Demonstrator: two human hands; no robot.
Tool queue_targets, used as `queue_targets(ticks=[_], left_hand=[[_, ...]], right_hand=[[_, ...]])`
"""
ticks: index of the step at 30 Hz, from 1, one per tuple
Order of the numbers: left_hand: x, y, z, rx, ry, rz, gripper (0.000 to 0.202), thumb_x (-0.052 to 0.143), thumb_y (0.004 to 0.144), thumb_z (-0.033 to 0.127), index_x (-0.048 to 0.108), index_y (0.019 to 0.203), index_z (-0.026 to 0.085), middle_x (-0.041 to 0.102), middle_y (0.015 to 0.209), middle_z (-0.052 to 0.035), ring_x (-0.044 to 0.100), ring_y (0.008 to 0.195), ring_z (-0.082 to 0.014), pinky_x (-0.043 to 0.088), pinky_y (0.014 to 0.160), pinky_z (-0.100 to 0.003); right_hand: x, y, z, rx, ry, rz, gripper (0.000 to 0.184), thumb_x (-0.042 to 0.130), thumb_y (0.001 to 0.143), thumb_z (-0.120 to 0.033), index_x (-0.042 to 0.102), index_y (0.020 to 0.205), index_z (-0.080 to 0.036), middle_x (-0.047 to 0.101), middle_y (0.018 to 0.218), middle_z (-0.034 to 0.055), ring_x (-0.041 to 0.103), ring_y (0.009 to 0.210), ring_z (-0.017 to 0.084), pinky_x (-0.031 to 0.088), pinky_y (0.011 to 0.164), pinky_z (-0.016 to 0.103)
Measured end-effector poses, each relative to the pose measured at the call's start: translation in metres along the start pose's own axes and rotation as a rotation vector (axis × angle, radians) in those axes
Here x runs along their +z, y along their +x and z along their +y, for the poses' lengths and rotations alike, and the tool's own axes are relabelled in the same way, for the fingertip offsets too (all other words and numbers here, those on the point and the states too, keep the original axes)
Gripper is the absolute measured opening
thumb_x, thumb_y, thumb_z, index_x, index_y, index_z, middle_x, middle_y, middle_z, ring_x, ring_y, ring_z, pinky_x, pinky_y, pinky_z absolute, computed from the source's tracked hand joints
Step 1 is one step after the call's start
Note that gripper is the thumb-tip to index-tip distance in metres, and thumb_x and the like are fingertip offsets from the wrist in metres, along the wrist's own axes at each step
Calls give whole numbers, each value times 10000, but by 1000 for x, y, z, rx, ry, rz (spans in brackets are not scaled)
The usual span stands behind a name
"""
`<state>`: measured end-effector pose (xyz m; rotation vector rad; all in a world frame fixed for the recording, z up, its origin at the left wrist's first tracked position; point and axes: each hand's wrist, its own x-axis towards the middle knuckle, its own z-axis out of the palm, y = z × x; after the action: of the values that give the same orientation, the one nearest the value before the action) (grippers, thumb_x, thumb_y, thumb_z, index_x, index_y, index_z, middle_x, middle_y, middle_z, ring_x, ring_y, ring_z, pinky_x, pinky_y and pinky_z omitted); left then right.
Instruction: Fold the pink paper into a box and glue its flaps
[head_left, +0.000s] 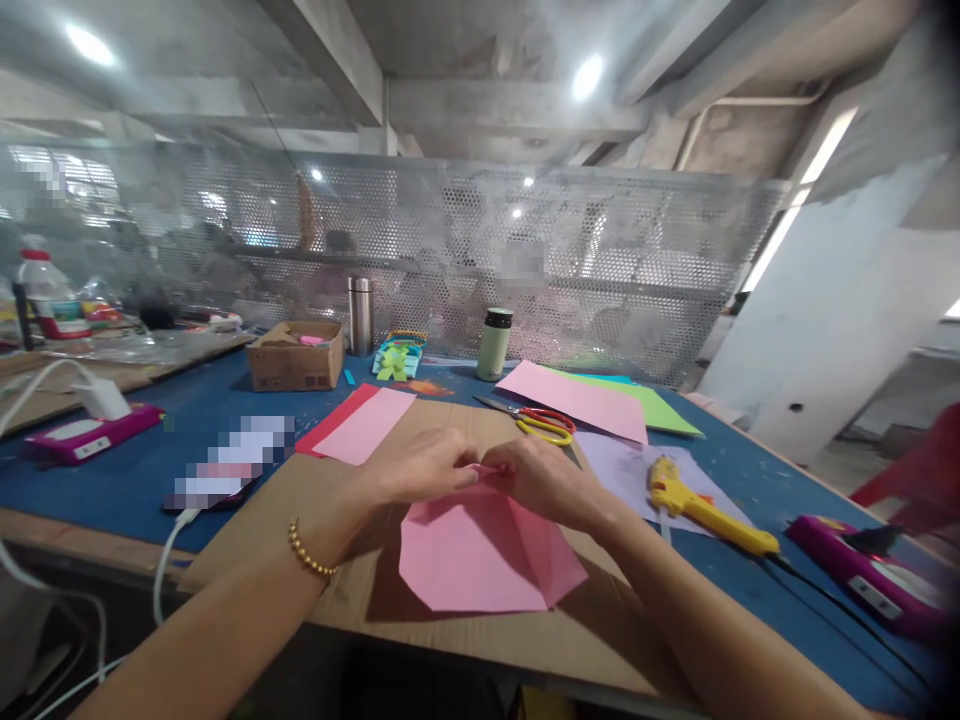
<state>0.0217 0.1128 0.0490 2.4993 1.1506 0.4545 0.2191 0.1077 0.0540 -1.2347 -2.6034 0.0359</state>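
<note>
A folded sheet of pink paper (480,555) lies on a brown cardboard sheet (360,590) on the blue table (112,485). My left hand (424,465) and my right hand (536,478) meet at the paper's far edge, fingers pinched on a fold there. A gold bead bracelet (309,552) sits on my left wrist. Both forearms rest low over the cardboard.
Scissors with red and yellow handles (544,422) lie just beyond my hands. A yellow glue gun (701,508) lies to the right, magenta devices (870,575) (90,435) at both sides. Loose pink (574,398), red and green sheets, a cardboard box (295,357), a steel flask (361,315) and a green flask (494,344) stand farther back.
</note>
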Motion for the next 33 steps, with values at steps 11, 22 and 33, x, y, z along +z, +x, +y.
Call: queue_targets(ticks=[11, 22, 33], left_hand=[[2, 1, -5, 45, 151, 69, 347, 477, 854, 290, 488, 530, 166, 346, 489, 33, 305, 496, -105, 166, 526, -310], [2, 1, -10, 37, 121, 66, 305, 491, 801, 253, 406, 521, 167, 272, 527, 47, 245, 523, -95, 146, 533, -304], [4, 4, -6, 30, 177, 104, 256, 488, 754, 205, 462, 502, 169, 300, 488, 47, 264, 503, -101, 156, 533, -313]], right_hand=[[-13, -3, 3, -13, 49, -149, 141, 569, 765, -145, 696, 822, -168, 685, 741, 29, 554, 646, 128, 288, 540, 235], [-13, -6, 15, 38, 6, -174, 298, 505, 715, -119, 731, 893, -198, 726, 852, 35, 606, 737, 152, 316, 537, 222], [-17, -5, 14, 64, 19, -177, 250, 508, 726, -118, 750, 768, -164, 713, 721, 33, 555, 628, 119, 293, 522, 231]])
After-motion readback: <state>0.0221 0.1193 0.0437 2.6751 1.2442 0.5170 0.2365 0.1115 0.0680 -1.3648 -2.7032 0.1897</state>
